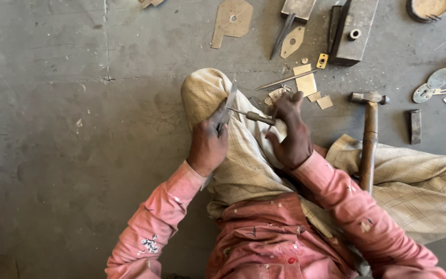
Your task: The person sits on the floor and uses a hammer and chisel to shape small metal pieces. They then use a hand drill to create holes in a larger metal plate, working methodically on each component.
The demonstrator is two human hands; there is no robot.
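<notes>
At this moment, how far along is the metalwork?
Done: several cut brass pieces lie on the floor. In hand: left hand grips a flat file, right hand holds a slim rod tool. Left: larger brass plates and the hammer lie untouched.

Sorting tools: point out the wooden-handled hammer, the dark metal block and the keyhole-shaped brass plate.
wooden-handled hammer (pixel 369 139), head view, mid handle.
dark metal block (pixel 356 28), head view, top face.
keyhole-shaped brass plate (pixel 232 20), head view, flat face.

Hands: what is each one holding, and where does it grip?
The left hand grips a flat metal strip around its middle. The right hand pinches a thin rod tool at its thicker end.
</notes>
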